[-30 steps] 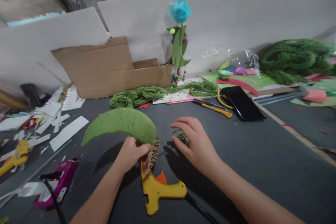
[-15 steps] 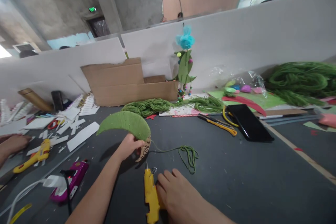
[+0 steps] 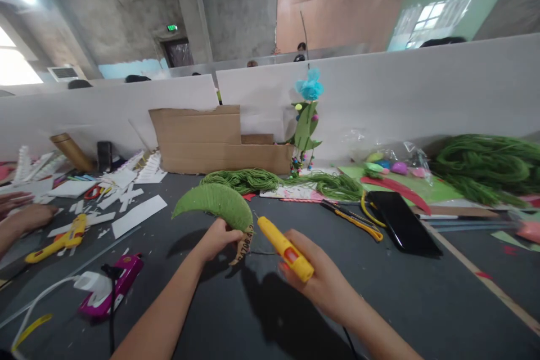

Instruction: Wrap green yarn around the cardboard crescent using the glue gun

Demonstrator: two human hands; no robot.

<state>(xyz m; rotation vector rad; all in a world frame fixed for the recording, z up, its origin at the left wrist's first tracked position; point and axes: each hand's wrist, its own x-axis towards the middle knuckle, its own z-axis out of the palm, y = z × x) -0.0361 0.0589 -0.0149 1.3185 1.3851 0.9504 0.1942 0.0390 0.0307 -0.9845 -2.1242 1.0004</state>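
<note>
My left hand (image 3: 218, 238) grips a cardboard crescent (image 3: 215, 202) near its lower end. Green yarn covers most of the crescent; the bare tip shows brown cardboard with printed numbers. In my right hand (image 3: 314, 261) is a yellow glue gun (image 3: 284, 248), held up off the table. Its nozzle points at the bare part of the crescent, close beside it; whether they touch I cannot tell. A strand of green yarn (image 3: 262, 252) runs from the crescent toward the right and passes behind the glue gun.
A purple power strip (image 3: 112, 287) with a white plug lies left of my arm. Another person's hand (image 3: 34, 218) rests at far left near a second glue gun (image 3: 63, 241). Yarn skeins (image 3: 242, 180), a box cutter (image 3: 354, 219) and a black phone (image 3: 400, 222) lie farther back.
My right hand has lifted the glue gun from the table and brought its nozzle up to the crescent. My left hand still holds the crescent. The view has tilted upward slightly.
</note>
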